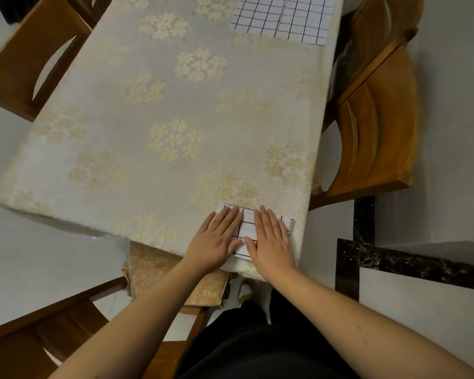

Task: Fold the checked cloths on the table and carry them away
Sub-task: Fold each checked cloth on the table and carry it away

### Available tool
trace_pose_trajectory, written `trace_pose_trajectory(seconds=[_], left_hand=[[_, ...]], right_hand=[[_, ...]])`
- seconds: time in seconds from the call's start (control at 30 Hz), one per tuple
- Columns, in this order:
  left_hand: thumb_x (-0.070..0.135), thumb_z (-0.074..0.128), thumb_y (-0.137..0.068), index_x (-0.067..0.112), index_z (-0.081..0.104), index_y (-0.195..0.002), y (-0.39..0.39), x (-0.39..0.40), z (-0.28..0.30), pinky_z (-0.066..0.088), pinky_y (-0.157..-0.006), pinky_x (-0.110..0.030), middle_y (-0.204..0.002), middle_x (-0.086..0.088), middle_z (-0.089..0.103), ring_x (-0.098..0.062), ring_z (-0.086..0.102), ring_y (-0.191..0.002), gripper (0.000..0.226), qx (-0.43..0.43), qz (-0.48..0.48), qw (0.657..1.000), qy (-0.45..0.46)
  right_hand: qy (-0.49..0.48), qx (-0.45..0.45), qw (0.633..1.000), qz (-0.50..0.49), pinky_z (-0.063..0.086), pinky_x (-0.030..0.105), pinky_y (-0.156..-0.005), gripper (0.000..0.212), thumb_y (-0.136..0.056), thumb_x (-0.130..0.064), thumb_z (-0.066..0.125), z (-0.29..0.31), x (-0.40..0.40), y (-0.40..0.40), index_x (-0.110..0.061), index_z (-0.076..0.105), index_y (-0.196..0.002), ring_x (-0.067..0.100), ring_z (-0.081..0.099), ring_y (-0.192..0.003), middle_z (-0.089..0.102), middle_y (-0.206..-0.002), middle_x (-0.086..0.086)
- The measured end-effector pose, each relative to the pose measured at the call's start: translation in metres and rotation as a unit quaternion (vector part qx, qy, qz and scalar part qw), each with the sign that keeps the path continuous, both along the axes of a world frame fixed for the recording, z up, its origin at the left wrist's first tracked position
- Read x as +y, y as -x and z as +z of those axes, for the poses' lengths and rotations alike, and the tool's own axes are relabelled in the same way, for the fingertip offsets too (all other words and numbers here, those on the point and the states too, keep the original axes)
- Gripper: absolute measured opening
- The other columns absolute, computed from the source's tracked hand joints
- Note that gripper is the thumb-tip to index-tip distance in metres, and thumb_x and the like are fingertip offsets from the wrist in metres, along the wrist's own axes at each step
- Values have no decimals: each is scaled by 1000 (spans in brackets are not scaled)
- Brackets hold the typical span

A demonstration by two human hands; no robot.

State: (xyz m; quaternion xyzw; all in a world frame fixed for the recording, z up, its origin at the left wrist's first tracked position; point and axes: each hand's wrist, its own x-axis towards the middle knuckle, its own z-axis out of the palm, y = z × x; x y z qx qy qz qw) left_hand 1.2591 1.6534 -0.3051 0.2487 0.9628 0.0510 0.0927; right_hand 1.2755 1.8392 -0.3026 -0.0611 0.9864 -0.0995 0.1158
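at the near tabletop [175,105] edge, left hand [216,239] and right hand [271,242] flat, fingers straight, pressing the folded checked cloth [245,231]: soft, light, best lifted by its edges.

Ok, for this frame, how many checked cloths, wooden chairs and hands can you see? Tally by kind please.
White black-checked cloths: 2, one small folded one under both hands, one flat one at the far table edge
Brown wooden chairs: 3 (left, right, near)
Hands: 2, left hand, right hand
Total: 7
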Motion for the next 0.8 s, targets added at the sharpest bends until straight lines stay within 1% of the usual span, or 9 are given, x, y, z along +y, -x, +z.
trace_pose_trajectory(seconds=[0.13, 0.2, 0.33, 0.53, 0.67, 0.73, 0.8], left_hand=[[49, 27, -102, 16, 18, -154, 4, 0, -5, 16, -119, -43, -162, -4, 14, -20, 8, -150, 63, -3, -7, 1000, -1], [50, 28, -102, 18, 17, -155, 3, 0, -8, 16, -119, -43, -162, -4, 13, -20, 7, -150, 63, -7, -1, 1000, -1], [53, 25, -101, 22, 13, -155, 3, -2, -12, 13, -120, -44, -163, -4, 6, -20, 2, -150, 64, -16, 14, 1000, 0], [56, 23, -100, 23, 14, -155, 4, -4, -15, 12, -120, -44, -163, -7, 5, -22, 2, -150, 65, -16, 17, 1000, -3], [57, 20, -100, 25, 11, -155, 4, -2, -15, 10, -121, -43, -163, -6, 3, -21, 0, -150, 65, -24, 21, 999, 6], [58, 19, -99, 27, 8, -155, 5, -2, -13, 7, -121, -42, -163, -4, 0, -20, -3, -150, 65, -32, 22, 999, 13], [58, 16, -99, 28, 5, -155, 7, -1, -11, 4, -121, -41, -163, -4, -3, -20, -4, -150, 65, -41, 25, 999, 17]], right_hand=[[-18, -28, 999, -7, 12, 41, -116, 70, -96, -52, 23, -7, 2, -1, -10, 22, -152, 20, 16, -148, 18, -160, 7], [-19, -33, 999, -11, 12, 42, -116, 70, -96, -53, 22, -8, 2, -1, -10, 22, -152, 20, 16, -148, 17, -160, 7], [-28, -27, 999, -10, 12, 43, -117, 70, -96, -53, 22, -9, 3, -2, -12, 22, -153, 20, 12, -148, 16, -161, 6], [-37, -24, 999, -9, 12, 50, -117, 70, -95, -55, 24, -9, 5, -2, -17, 18, -154, 18, 11, -149, 13, -162, 2], [-42, -23, 999, -1, 11, 50, -118, 70, -95, -54, 22, -12, 5, -1, -17, 17, -154, 20, 11, -149, 13, -162, 4], [-44, -30, 999, 5, 9, 48, -117, 70, -95, -54, 21, -11, 4, 1, -17, 17, -154, 21, 11, -148, 13, -161, 5], [-48, -42, 998, 13, 1, 47, -118, 71, -94, -56, 13, -7, 5, 3, -18, 7, -154, 21, 3, -149, 4, -162, 4]])
